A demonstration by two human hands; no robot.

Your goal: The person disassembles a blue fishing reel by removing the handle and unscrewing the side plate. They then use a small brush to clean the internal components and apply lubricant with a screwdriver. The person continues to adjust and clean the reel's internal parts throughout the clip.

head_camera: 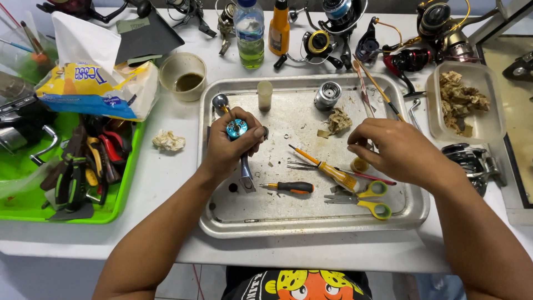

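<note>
My left hand (229,145) is closed around a fishing reel body with a blue round cap (236,129) and a metal foot sticking out below it, held over the left part of a metal tray (311,225). My right hand (391,150) hovers palm down over the tray's right side, fingers curled near a small yellow round part (361,165); what its fingertips pinch cannot be seen. Between the hands lie an orange-handled brush (327,168) and a small black and orange screwdriver (291,188). Yellow-handled scissors (369,200) lie below my right hand.
A silver spool (327,95), a small cup (265,95) and a dirty wad (337,120) sit at the tray's back. A green tray of pliers (83,166), a tissue pack (91,89), a bowl (183,75), bottles (250,33), several reels (422,39) and a rag tub (463,100) surround it.
</note>
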